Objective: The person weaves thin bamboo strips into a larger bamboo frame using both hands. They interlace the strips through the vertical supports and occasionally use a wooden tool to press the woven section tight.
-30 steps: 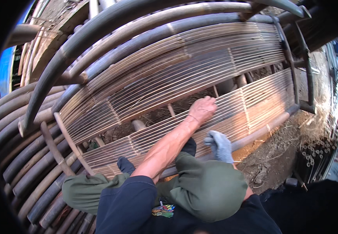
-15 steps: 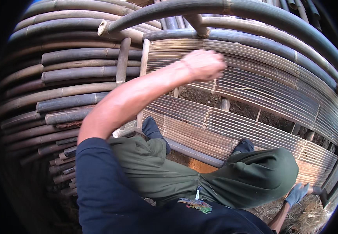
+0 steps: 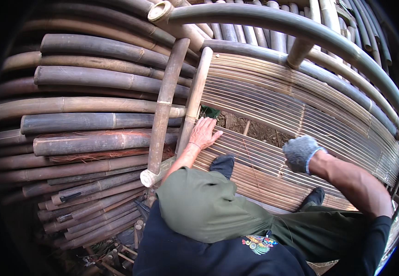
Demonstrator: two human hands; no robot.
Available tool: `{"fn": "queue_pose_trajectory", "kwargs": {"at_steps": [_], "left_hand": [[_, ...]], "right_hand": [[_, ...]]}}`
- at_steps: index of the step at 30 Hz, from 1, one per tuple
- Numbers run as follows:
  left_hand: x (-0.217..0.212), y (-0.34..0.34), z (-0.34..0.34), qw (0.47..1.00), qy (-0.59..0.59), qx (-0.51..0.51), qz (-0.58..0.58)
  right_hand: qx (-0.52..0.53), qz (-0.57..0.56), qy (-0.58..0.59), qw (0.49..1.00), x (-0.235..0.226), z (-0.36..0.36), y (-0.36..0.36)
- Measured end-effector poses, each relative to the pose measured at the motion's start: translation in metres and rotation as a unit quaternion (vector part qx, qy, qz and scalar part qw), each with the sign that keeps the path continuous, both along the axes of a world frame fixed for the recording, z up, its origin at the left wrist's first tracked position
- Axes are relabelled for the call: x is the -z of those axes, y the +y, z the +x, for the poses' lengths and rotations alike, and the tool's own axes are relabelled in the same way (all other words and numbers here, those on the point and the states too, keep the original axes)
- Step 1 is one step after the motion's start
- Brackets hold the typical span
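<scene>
My bare left hand (image 3: 202, 132) lies with fingers outstretched across the left end of a bamboo-slat bench panel (image 3: 236, 141), beside an upright bamboo end post (image 3: 193, 99). My right hand (image 3: 302, 154), in a grey knitted glove, is closed above the slats near the middle of the bench. Whatever it may hold is hidden by the curled fingers. Between the hands a thin reddish string (image 3: 249, 156) runs over the slats. Farther off is a second panel of dark slats (image 3: 273, 99), with a gap showing soil between the two panels.
A thick curved bamboo rail (image 3: 254, 17) arches over the bench's far side. Stacked bamboo poles (image 3: 84, 78) fill the left, with reddish fibres (image 3: 98, 155) among them. A tilted bamboo post (image 3: 165, 106) stands between stack and bench. My feet in dark socks (image 3: 223, 165) rest on the bench.
My left hand has come down from above the far slats to the bench's left end and opened. My gloved right hand has moved from the lower right edge to mid-bench. The view has shifted left.
</scene>
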State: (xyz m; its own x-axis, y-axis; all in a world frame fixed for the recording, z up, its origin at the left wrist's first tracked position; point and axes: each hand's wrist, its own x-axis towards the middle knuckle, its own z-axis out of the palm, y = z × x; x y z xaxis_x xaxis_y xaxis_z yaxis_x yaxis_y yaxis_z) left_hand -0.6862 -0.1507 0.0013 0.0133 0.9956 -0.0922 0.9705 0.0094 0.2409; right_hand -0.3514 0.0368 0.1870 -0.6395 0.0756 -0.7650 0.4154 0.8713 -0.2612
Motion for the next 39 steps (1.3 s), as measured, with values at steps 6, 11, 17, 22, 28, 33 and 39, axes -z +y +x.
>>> {"fn": "queue_pose_trajectory", "kwargs": {"at_steps": [6, 11, 17, 22, 28, 33, 39], "left_hand": [[0.014, 0.01, 0.003, 0.994, -0.082, -0.03, 0.058], [-0.001, 0.006, -0.008, 0.995, -0.072, 0.047, 0.042], [-0.011, 0.027, 0.018, 0.957, -0.222, 0.184, -0.016], [-0.009, 0.039, 0.055, 0.927, -0.308, 0.214, 0.013], [0.001, 0.039, 0.071, 0.898, -0.34, 0.275, 0.058], [-0.018, 0.033, 0.09, 0.865, -0.417, 0.277, 0.031], [-0.024, 0.03, 0.1, 0.853, -0.476, 0.211, 0.038]], "right_hand": [[0.113, -0.05, -0.102, 0.987, 0.067, -0.066, -0.035], [0.375, 0.058, 0.084, 0.922, 0.108, -0.065, -0.099], [0.383, 0.215, 0.1, 0.893, 0.139, -0.099, -0.147], [0.481, 0.188, 0.094, 0.851, 0.15, -0.114, -0.144], [0.502, -0.169, 0.183, 0.828, 0.134, -0.068, -0.128], [0.612, -0.293, 0.046, 0.733, 0.034, -0.014, -0.086], [0.761, -0.397, 0.445, 0.255, -0.002, -0.025, -0.086]]}}
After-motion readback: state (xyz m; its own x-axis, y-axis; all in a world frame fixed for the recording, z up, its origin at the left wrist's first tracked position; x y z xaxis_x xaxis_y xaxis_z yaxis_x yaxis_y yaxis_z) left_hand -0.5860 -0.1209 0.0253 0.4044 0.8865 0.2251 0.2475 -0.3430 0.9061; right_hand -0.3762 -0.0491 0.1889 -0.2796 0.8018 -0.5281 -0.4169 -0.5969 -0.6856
